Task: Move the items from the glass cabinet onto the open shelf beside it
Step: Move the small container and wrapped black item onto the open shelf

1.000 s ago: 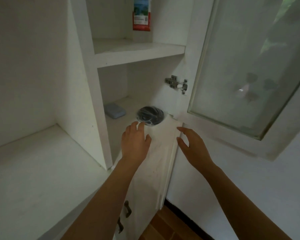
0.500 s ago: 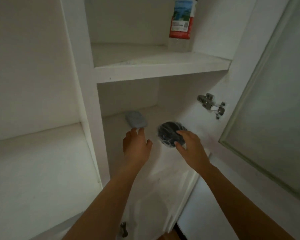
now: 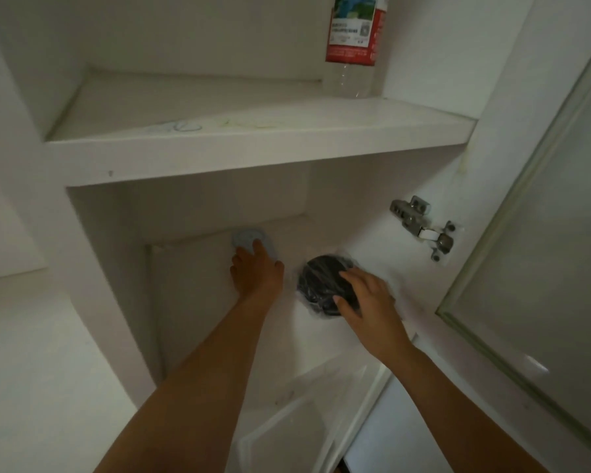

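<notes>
A flat grey-blue item [image 3: 248, 237] lies at the back of the cabinet's lower shelf. My left hand [image 3: 256, 273] reaches in with its fingertips resting on the item's near end, not closed around it. To the right lies a round black bundle wrapped in clear plastic [image 3: 316, 283]. My right hand [image 3: 367, 300] lies over its right side, fingers on top and thumb against the near edge. On the upper shelf [image 3: 253, 138] at the back right stands a clear bottle with a red label [image 3: 354, 46].
The open shelf [image 3: 31, 353] lies to the left, beyond the white dividing wall [image 3: 116, 268]. The glass door [image 3: 543, 233] stands open on the right, held by a metal hinge [image 3: 423, 227]. A lower cabinet door [image 3: 304, 421] shows below my arms.
Both hands have moved deeper into the cabinet. My left hand went from the shelf's front edge to the grey-blue item, and my right hand came onto the black bundle. The camera moved closer.
</notes>
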Motion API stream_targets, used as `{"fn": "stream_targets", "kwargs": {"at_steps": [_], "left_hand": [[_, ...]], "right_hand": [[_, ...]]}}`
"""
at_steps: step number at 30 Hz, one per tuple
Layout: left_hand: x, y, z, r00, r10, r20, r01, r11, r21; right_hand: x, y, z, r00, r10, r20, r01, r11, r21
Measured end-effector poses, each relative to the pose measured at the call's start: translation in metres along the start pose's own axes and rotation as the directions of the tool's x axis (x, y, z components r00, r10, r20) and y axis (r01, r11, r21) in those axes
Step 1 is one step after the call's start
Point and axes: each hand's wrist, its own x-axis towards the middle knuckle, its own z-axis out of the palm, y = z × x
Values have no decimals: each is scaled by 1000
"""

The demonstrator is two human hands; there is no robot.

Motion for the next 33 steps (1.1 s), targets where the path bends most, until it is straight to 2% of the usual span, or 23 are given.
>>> {"fn": "stream_targets", "kwargs": {"at_steps": [10,18,24,28,33], "left_hand": [[34,9,21,987,-130,-98,122,989,-80],[35,6,16,975,-124,-184,78,968,-239],[20,6,6,959,-101,-266,6,942,-336],[6,4,-2,953,-86,-292,-27,932,-362],[-8,-3,-10,945,-74,-318,-52,927,-371]], "right_hand": [[2,14,-7,1000,-21,6,21,999,46],[8,16,1,1000,-12,26,11,999,34],[7,9,9,994,-29,104,34,999,-41],[11,11,19,990,-6,142,26,989,-143],[15,11,25,979,13,202,16,989,-145]]}}
